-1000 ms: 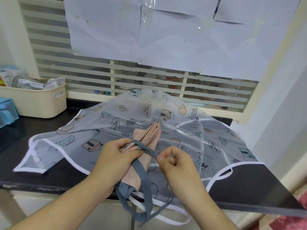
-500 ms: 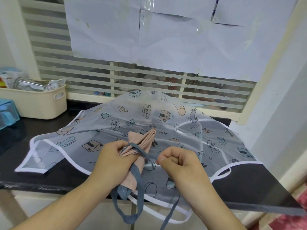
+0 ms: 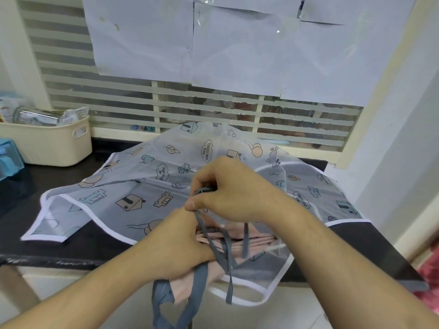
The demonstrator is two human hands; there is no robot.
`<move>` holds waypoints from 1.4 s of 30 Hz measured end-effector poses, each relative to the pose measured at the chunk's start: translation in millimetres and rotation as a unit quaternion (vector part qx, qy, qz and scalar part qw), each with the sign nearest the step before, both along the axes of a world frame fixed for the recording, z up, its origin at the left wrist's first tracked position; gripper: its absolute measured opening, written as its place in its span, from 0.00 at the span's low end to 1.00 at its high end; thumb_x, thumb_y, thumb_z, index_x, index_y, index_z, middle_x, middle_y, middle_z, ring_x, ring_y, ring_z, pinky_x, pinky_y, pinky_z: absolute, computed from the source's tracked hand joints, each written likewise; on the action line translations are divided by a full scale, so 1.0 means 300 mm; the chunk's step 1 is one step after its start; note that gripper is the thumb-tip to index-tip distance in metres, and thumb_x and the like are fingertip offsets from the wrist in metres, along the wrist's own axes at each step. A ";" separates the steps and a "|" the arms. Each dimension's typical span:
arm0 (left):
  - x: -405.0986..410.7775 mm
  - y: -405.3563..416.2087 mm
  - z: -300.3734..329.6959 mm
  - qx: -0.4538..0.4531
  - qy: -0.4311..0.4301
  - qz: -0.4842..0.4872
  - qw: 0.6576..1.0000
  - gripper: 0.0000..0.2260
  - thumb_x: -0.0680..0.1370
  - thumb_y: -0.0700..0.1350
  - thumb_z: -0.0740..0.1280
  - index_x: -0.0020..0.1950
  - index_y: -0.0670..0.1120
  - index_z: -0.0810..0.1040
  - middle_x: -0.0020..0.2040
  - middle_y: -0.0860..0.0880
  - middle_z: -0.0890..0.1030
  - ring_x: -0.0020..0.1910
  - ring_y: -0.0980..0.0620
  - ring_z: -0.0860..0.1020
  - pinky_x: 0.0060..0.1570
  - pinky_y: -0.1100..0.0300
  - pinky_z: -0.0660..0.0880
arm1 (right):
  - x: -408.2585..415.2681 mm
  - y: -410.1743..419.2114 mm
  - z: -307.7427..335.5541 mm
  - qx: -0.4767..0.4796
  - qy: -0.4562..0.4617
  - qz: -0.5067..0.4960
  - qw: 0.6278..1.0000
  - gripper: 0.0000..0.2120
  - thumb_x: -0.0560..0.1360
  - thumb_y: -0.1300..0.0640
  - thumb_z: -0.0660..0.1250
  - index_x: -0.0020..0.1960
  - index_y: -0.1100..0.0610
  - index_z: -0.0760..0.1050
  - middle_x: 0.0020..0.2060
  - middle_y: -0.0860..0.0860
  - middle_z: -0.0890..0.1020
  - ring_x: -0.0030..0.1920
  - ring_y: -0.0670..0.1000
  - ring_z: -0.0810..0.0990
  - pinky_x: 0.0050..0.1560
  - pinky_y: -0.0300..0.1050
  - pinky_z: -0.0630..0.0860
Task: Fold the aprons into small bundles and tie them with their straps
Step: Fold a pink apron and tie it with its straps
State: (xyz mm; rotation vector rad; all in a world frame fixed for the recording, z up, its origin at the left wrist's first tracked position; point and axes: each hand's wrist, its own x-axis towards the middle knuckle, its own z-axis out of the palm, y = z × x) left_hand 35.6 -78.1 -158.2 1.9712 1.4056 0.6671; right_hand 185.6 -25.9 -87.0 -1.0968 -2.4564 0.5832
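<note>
Wrapping the grey strap around the pink bundle.

Nearest me, my left hand [image 3: 180,243] clamps the folded pink apron [image 3: 249,241] at the counter edge [image 3: 71,260]; just above it, my right hand [image 3: 235,193] pinches the grey strap [image 3: 221,243], lifted taut. Beyond both lies the printed apron [image 3: 133,186]. I judge that slack or a loosened left grip could let the folds spring open.

To the left of your left hand [image 3: 180,243] the black counter [image 3: 21,205] is bare until the cream basket [image 3: 47,143], which blocks the far-left corner. Ahead of your right hand [image 3: 228,188] the printed apron [image 3: 133,186] covers the surface up to the window grille [image 3: 213,108]. Right of that hand, the wall [image 3: 403,150] closes the way.
</note>
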 end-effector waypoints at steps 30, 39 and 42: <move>0.010 0.100 -0.135 0.038 0.052 0.212 0.975 0.06 0.77 0.49 0.71 0.41 0.52 0.79 0.34 0.52 0.81 0.33 0.59 0.78 0.29 0.65 0.69 | 0.072 0.017 -0.356 -0.109 0.241 -0.147 0.953 0.12 0.79 0.57 0.69 0.36 0.55 0.77 0.29 0.46 0.75 0.31 0.45 0.71 0.37 0.48 0.70; -0.035 0.086 -0.118 0.081 0.038 0.150 0.985 0.12 0.82 0.49 0.67 0.49 0.69 0.79 0.45 0.65 0.84 0.46 0.67 0.80 0.46 0.69 0.77 | 0.067 0.052 -0.435 -0.247 0.382 -0.131 0.881 0.12 0.82 0.60 0.67 0.40 0.56 0.80 0.30 0.57 0.72 0.33 0.58 0.68 0.29 0.47 0.66; -0.052 0.110 -0.129 0.136 0.077 0.165 0.974 0.04 0.81 0.53 0.70 0.51 0.63 0.82 0.46 0.64 0.81 0.45 0.63 0.80 0.48 0.61 0.79 | 0.071 0.065 -0.431 -0.241 0.386 -0.119 0.882 0.11 0.82 0.60 0.67 0.41 0.56 0.80 0.31 0.56 0.73 0.34 0.56 0.70 0.29 0.47 0.67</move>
